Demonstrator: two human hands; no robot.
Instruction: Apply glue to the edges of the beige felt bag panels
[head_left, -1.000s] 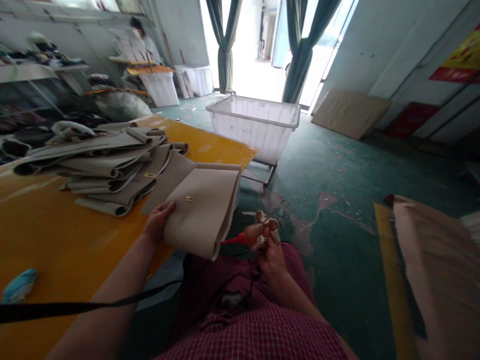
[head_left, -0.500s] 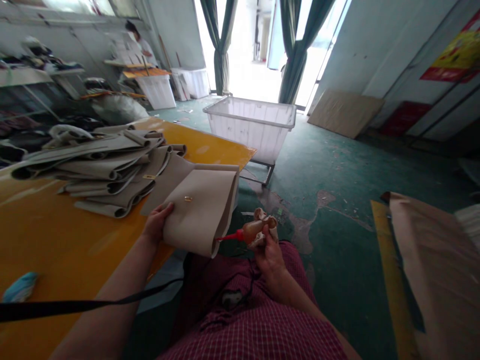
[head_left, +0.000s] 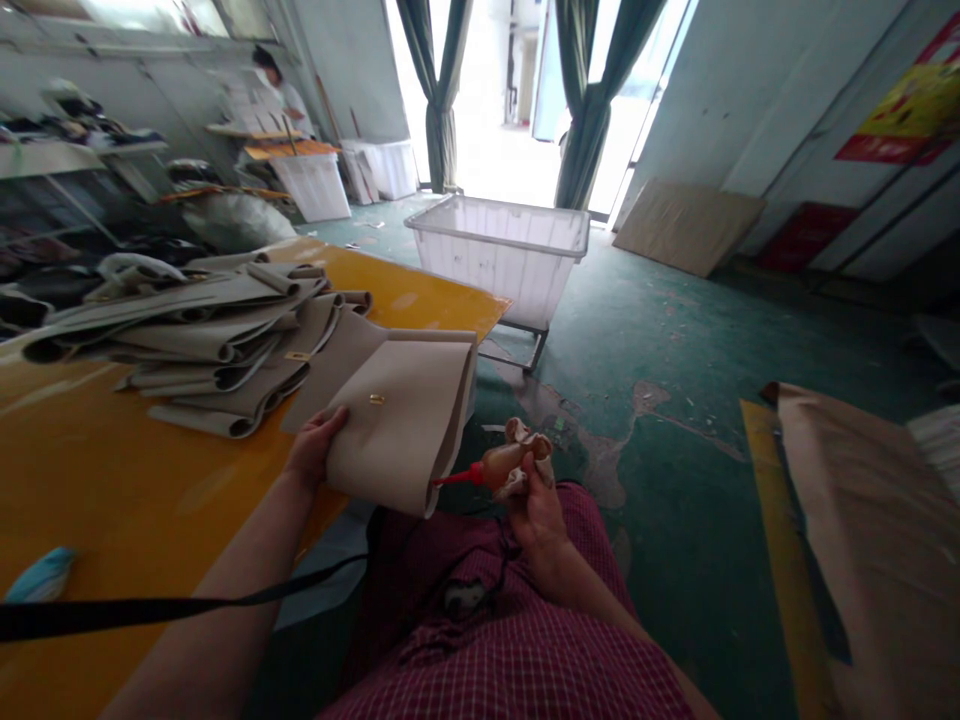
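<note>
My left hand (head_left: 316, 446) grips the left edge of a folded beige leather-like panel (head_left: 405, 415), thumb on top. A small gold metal fitting (head_left: 376, 399) sits on the panel's face. The panel lies partly on the table and juts past its edge over my lap. In my right hand (head_left: 537, 505) is a glue bottle (head_left: 504, 465) with a red nozzle and a crumpled cloth around its back end. Its nozzle tip (head_left: 438, 483) points left and is at the panel's lower right edge; whether it touches, I cannot tell.
A pile of folded beige panels (head_left: 225, 330) lies on the yellow table (head_left: 97, 480). Beyond the table stands a white plastic bin (head_left: 495, 245) on a metal frame. A black strap (head_left: 187, 608) crosses my left forearm. At far left a person (head_left: 281, 95) works.
Almost nothing differs. The bottle in my right hand has shifted very slightly left, and the view has moved a touch. My left hand keeps its place on the panel.
</note>
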